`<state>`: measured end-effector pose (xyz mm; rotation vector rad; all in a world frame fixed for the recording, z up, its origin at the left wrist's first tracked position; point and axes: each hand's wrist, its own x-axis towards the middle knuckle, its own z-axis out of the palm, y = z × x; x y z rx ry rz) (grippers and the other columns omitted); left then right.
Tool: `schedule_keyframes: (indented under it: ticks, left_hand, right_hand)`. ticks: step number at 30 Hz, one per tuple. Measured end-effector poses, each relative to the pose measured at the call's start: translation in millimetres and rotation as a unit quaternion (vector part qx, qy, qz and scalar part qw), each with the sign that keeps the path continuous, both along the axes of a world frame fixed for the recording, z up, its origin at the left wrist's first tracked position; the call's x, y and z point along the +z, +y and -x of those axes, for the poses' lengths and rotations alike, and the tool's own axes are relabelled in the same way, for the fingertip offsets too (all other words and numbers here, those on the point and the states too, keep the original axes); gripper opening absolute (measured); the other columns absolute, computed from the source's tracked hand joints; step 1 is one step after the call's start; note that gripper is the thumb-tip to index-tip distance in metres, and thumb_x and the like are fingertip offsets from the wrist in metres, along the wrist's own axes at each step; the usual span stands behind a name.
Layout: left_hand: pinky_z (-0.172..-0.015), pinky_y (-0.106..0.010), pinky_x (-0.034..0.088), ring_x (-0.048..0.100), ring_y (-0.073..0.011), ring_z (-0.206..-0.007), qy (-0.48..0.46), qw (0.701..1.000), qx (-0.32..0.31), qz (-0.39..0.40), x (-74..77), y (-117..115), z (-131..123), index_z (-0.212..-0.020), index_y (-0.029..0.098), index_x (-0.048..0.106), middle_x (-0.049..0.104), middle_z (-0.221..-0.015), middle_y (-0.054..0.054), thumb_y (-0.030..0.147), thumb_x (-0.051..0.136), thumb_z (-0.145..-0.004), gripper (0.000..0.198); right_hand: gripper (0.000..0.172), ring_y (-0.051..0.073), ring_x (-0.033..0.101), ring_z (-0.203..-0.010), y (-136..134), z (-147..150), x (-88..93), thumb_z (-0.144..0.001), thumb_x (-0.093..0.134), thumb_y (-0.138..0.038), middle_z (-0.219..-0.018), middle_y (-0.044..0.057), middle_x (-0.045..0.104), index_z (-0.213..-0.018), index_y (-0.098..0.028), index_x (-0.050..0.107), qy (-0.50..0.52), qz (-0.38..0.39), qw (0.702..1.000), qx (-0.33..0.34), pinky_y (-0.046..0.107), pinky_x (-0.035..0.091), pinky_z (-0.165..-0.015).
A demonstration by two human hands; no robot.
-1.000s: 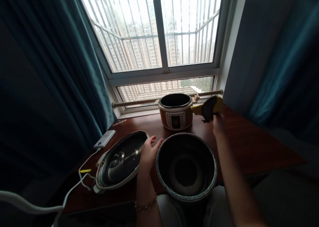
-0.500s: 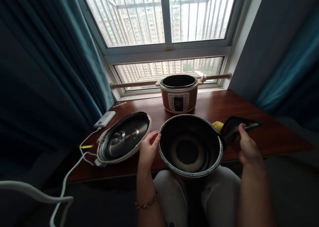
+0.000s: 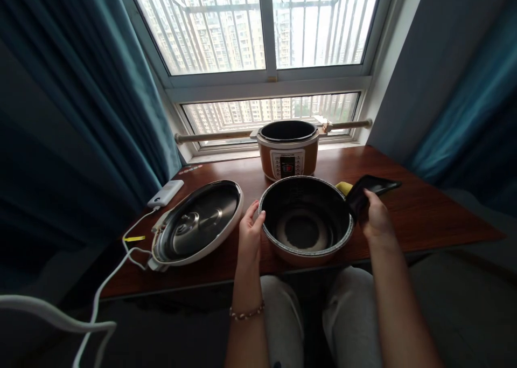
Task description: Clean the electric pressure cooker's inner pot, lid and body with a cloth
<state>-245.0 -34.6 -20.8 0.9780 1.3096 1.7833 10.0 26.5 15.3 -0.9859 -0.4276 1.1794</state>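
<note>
A round inner pot (image 3: pixel 305 230) with a dark inside and a speckled rim is at the table's front edge, its opening tilted toward me. My left hand (image 3: pixel 251 230) pinches the pot's left rim between thumb and fingers. At the right rim, my right hand (image 3: pixel 375 214) grips a black, shiny, flexible piece (image 3: pixel 377 185) that lies against the pot. Part of a yellow item (image 3: pixel 344 188) shows behind the rim there. Behind the pot stands the brown and white cooker body (image 3: pixel 287 155), open on top, its control panel facing me.
On the left lies a large round lid (image 3: pixel 202 222), dark inside up. A white box (image 3: pixel 165 193) with a white cable (image 3: pixel 99 298) and a yellow tag is beyond it. The window bar (image 3: pixel 218 136) runs behind the cooker.
The pot has come more level and moved slightly left and away from me. My right hand has moved left with the black piece, nearer the rim.
</note>
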Motion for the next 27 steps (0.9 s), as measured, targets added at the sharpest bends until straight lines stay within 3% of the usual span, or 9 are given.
schedule_keyframes:
  ticks: [5,9,11,12,14,17,21,25,27]
  left_hand:
    - [-0.103,-0.038,0.035,0.046,-0.0239,-0.121,-0.035,0.998,-0.061,0.005,-3.4,0,-2,-0.120,0.013,0.050,0.052,-0.128,-0.014,0.028,0.059,-0.075,0.048]
    - [-0.105,-0.036,0.033,0.042,-0.0238,-0.125,-0.046,0.998,0.010,0.050,-8.0,-2,-2,-0.127,0.015,0.040,0.045,-0.133,-0.016,0.031,0.061,-0.075,0.059]
    - [-0.105,-0.036,0.033,0.041,-0.0233,-0.125,-0.037,0.998,0.032,0.038,-10.1,-1,-5,-0.128,0.015,0.038,0.044,-0.133,-0.016,0.033,0.060,-0.076,0.060]
    - [-0.105,-0.036,0.033,0.041,-0.0233,-0.125,-0.028,0.998,0.040,0.028,-10.8,0,-8,-0.128,0.015,0.038,0.044,-0.133,-0.016,0.033,0.060,-0.076,0.059]
    - [-0.105,-0.037,0.032,0.042,-0.0238,-0.124,-0.002,0.998,0.060,0.018,-11.1,2,-14,-0.126,0.015,0.038,0.043,-0.133,-0.016,0.033,0.061,-0.075,0.059]
    - [-0.105,-0.039,0.031,0.041,-0.0250,-0.124,0.042,0.995,0.091,0.014,-9.3,2,-22,-0.127,0.014,0.037,0.045,-0.131,-0.016,0.029,0.060,-0.074,0.059]
    - [-0.105,-0.039,0.031,0.041,-0.0239,-0.124,0.053,0.993,0.108,0.006,-7.1,0,-28,-0.128,0.015,0.034,0.045,-0.130,-0.014,0.022,0.052,-0.075,0.057]
    - [-0.105,-0.036,0.032,0.043,-0.0230,-0.122,0.025,0.994,0.107,0.008,-10.7,4,-29,-0.128,0.016,0.034,0.044,-0.131,-0.012,0.024,0.046,-0.077,0.053]
    - [-0.102,-0.036,0.035,0.046,-0.0227,-0.119,-0.009,0.993,0.113,0.025,-13.4,8,-27,-0.127,0.018,0.034,0.045,-0.129,-0.011,0.027,0.041,-0.080,0.048]
  right_hand:
    - [0.035,0.016,0.066,-0.079,9,-12,3.5,-0.084,0.044,-0.040,-0.087,0.004,0.068,-0.097,-0.013,0.061,-0.003,-0.040,0.999,0.019,0.028,0.055,-0.069]
    - [0.044,0.015,0.061,-0.094,-11,-23,8.4,-0.084,0.041,-0.050,-0.105,0.002,0.063,-0.108,-0.016,0.057,-0.075,-0.141,0.974,-0.162,0.027,0.052,-0.078]
    - [0.042,0.018,0.061,-0.091,-29,-24,6.2,-0.081,0.047,-0.049,-0.100,0.004,0.064,-0.099,-0.014,0.061,-0.181,-0.153,0.942,-0.237,0.028,0.050,-0.074]
    - [0.039,0.019,0.062,-0.084,-38,-22,4.0,-0.080,0.050,-0.048,-0.090,0.005,0.066,-0.089,-0.012,0.063,-0.259,-0.147,0.927,-0.229,0.028,0.049,-0.070]
    - [0.034,0.020,0.060,-0.068,-54,-16,-0.7,-0.079,0.053,-0.046,-0.069,0.005,0.064,-0.070,-0.014,0.062,-0.435,-0.134,0.881,-0.128,0.029,0.046,-0.061]
    - [0.031,0.020,0.058,-0.067,-70,1,-3.5,-0.083,0.048,-0.041,-0.066,0.006,0.062,-0.067,-0.017,0.059,-0.619,-0.181,0.763,0.031,0.030,0.043,-0.064]
    - [0.033,0.020,0.056,-0.072,-85,33,2.3,-0.088,0.038,-0.038,-0.071,0.008,0.060,-0.069,-0.018,0.055,-0.704,-0.239,0.662,0.094,0.030,0.039,-0.067]
    - [0.037,0.017,0.050,-0.060,-104,68,9.5,-0.088,0.034,-0.040,-0.064,0.007,0.057,-0.067,-0.017,0.053,-0.743,-0.273,0.586,0.175,0.030,0.029,-0.058]
    - [0.033,0.017,0.050,-0.062,-111,81,12.1,-0.088,0.034,-0.039,-0.068,0.006,0.059,-0.074,-0.017,0.053,-0.735,-0.302,0.568,0.216,0.030,0.027,-0.058]
